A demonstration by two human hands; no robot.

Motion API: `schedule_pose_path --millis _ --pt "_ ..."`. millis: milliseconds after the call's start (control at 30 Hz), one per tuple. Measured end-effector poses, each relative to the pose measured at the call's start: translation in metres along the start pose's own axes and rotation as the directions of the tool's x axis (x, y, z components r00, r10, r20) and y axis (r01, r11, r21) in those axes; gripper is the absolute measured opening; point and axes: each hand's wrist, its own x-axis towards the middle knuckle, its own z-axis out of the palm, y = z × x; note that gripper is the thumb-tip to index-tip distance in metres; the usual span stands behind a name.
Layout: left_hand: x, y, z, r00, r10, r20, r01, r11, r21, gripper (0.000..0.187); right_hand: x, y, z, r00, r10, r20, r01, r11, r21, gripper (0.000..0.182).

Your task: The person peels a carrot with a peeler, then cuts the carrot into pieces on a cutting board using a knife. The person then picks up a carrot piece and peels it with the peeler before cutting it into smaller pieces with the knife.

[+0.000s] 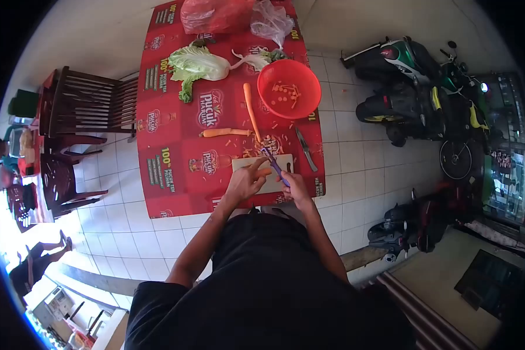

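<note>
A person in a black short-sleeved top stands at a table with a glossy red printed cover [184, 143], seen from above; twelve o'clock points away from the body. The left hand [246, 182] has its thumb and fingers gathered around a short orange carrot piece [264, 172], index finger stretched forward. That piece pokes out at the left hand's two o'clock, over a white rectangular cutting board [270, 187]; whether it touches the board cannot be told. From the right hand [295, 186], it lies at ten o'clock, just beside the purple tool. The right hand is closed around that slim, long purple-handled tool [273, 163], which points to eleven o'clock; its far end is too small to make out.

From the board, a long slim orange carrot [250, 107] lies at twelve o'clock, with orange scraps around its near end. A thicker orange carrot [221, 133] lies crosswise at ten to eleven. At two o'clock rests a dark-handled metal knife [305, 148]. A round red-orange plastic bowl [310, 79] at one o'clock holds carrot rounds and sticks. Farther off, at eleven, lies a pale green leafy cabbage [201, 63], with a translucent red plastic bag [216, 16] beyond it
</note>
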Motion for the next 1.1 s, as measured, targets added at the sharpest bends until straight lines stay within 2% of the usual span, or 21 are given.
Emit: schedule_pose_path --millis 67,167,267,367,400,433,467,567,667,767,867,967,1000,1100 --pt "0.001 0.004 -0.004 1.0 -0.019 0.001 0.019 0.997 0.072 0.049 0.002 -0.002 0.001 1.0 -0.008 -0.003 0.008 1.0 -0.017 0.038" --pt "-0.001 0.001 0.007 0.998 -0.046 -0.047 0.049 0.997 0.066 0.042 0.001 0.0 -0.008 1.0 -0.004 -0.022 0.005 0.999 0.034 0.037" --pt "-0.001 -0.01 0.014 0.991 -0.051 -0.121 0.043 0.997 -0.069 0.033 0.007 -0.009 -0.018 1.0 -0.022 -0.013 0.021 1.0 -0.013 0.037" --pt "-0.005 -0.019 0.017 0.973 -0.185 -0.138 0.17 0.979 -0.115 0.032 0.027 -0.002 -0.032 0.997 -0.069 -0.045 0.062 0.987 -0.147 0.035" --pt "-0.006 -0.017 0.018 0.962 -0.232 -0.145 0.219 0.971 -0.099 0.032 0.038 0.006 -0.038 0.963 -0.249 -0.1 0.197 0.909 -0.366 0.032" --pt "-0.008 -0.016 0.019 0.949 -0.276 -0.155 0.266 0.961 -0.081 0.032 0.049 0.013 -0.043 0.894 -0.433 -0.111 0.299 0.765 -0.57 0.03" --pt "-0.006 -0.015 0.018 0.934 -0.314 -0.17 0.307 0.95 -0.062 0.033 0.063 0.016 -0.05 0.792 -0.606 -0.079 0.358 0.565 -0.743 0.029" --pt "-0.01 -0.03 0.03 0.942 -0.262 -0.21 0.264 0.964 -0.017 0.036 0.081 -0.001 -0.061 0.85 -0.497 -0.176 0.095 0.473 -0.876 0.027" --pt "-0.011 -0.026 0.038 0.934 -0.305 -0.185 0.322 0.944 0.068 0.036 0.112 0.012 -0.083 0.696 -0.716 -0.052 0.159 0.225 -0.961 0.029" --pt "-0.006 -0.032 0.05 0.954 -0.243 -0.176 0.271 0.95 0.158 0.036 0.114 0.009 -0.09 0.647 -0.76 0.057 0.185 0.084 -0.979 0.034" --pt "0.003 -0.036 0.062 0.977 -0.174 -0.125 0.198 0.955 0.22 0.035 0.106 0.008 -0.098 0.531 -0.847 -0.039 0.137 0.131 -0.982 0.035" --pt "0.011 -0.034 0.074 0.986 -0.139 -0.09 0.157 0.954 0.257 0.035 0.097 0.028 -0.115 0.512 -0.771 -0.378 -0.108 0.379 -0.919 0.036" --pt "0.012 -0.036 0.077 0.988 -0.131 -0.084 0.149 0.952 0.268 0.035 0.092 0.034 -0.12 0.54 -0.731 -0.418 -0.154 0.402 -0.903 0.034" --pt "0.012 -0.041 0.086 0.991 -0.112 -0.071 0.129 0.937 0.325 0.032 0.087 0.046 -0.134 0.606 -0.723 -0.332 -0.1 0.345 -0.933 0.031"
